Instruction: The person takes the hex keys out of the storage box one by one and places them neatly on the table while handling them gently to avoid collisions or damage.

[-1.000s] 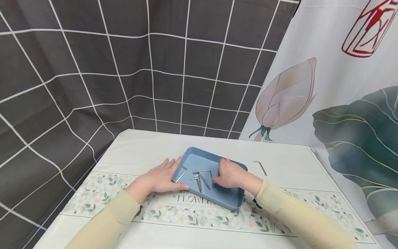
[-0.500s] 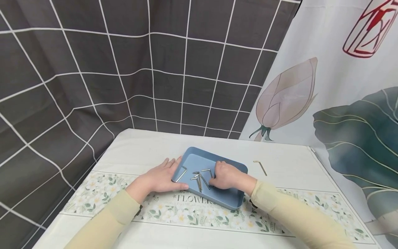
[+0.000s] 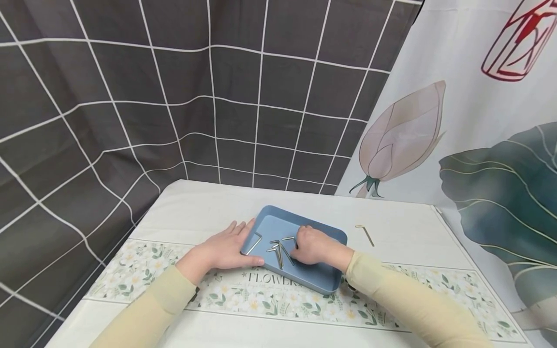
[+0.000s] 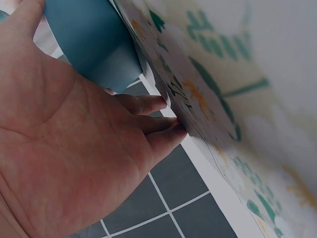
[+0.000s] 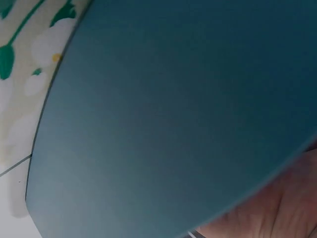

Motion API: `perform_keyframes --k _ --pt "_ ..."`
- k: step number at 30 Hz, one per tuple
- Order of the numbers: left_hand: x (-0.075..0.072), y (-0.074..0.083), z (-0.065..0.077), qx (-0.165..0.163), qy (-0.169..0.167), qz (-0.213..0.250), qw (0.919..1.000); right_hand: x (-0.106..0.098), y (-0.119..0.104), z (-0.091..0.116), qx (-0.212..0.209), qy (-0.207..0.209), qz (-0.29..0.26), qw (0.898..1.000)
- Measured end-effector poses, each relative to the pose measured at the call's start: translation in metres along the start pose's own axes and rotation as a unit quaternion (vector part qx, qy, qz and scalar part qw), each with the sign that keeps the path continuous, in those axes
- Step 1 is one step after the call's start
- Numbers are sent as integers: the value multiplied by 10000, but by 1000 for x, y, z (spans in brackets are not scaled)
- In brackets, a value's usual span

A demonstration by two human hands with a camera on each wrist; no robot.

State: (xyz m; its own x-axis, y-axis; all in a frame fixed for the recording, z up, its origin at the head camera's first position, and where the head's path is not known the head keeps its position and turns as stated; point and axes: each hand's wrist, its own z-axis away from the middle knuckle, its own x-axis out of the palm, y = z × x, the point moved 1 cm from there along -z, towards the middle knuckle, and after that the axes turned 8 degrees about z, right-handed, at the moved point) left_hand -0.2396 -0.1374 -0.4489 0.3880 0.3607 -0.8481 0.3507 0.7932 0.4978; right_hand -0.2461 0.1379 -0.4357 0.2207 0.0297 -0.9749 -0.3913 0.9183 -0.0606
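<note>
A blue rectangular tray (image 3: pixel 278 225) lies at an angle on the table, with several metal hex keys (image 3: pixel 285 253) inside it. My left hand (image 3: pixel 224 247) rests against the tray's left end, fingers straight and thumb along the near rim; the left wrist view shows its palm (image 4: pixel 69 139) beside the tray wall (image 4: pixel 94 44). Inside the tray, my right hand (image 3: pixel 316 245) has its fingers bent down beside an L-shaped hex key (image 3: pixel 288 238), covering its long arm. Its fingertips are hidden, so a grip cannot be made out. The tray wall (image 5: pixel 148 124) blocks most of the right wrist view.
One more hex key (image 3: pixel 368 236) lies on the tablecloth right of the tray. Another key (image 3: pixel 254 245) sits apart at the tray's left end. A white cloth with a floral band (image 3: pixel 243 302) covers the table. A dark checked curtain (image 3: pixel 235 121) hangs behind.
My right hand has shifted left inside the tray, over the long arm of one hex key. The left hand, the tray and the visible keys have stayed put.
</note>
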Motion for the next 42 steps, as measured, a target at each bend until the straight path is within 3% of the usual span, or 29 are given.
perform_keyframes --k 3,14,35,38,42 --pt "0 0 0 3 1 6 10000 12 8 -8 -90 105 27 9999" --pt "1 -1 0 -8 -10 13 10000 1 -8 -1 100 -12 54 9999" --pt "4 -4 -2 14 3 -23 10000 7 -10 -1 97 374 91 9992" --pt "3 -3 -2 25 6 -14 10000 12 -6 -5 21 432 50 9991" --pt "2 -3 -2 49 7 -24 10000 34 9 -20 -149 641 116 9978"
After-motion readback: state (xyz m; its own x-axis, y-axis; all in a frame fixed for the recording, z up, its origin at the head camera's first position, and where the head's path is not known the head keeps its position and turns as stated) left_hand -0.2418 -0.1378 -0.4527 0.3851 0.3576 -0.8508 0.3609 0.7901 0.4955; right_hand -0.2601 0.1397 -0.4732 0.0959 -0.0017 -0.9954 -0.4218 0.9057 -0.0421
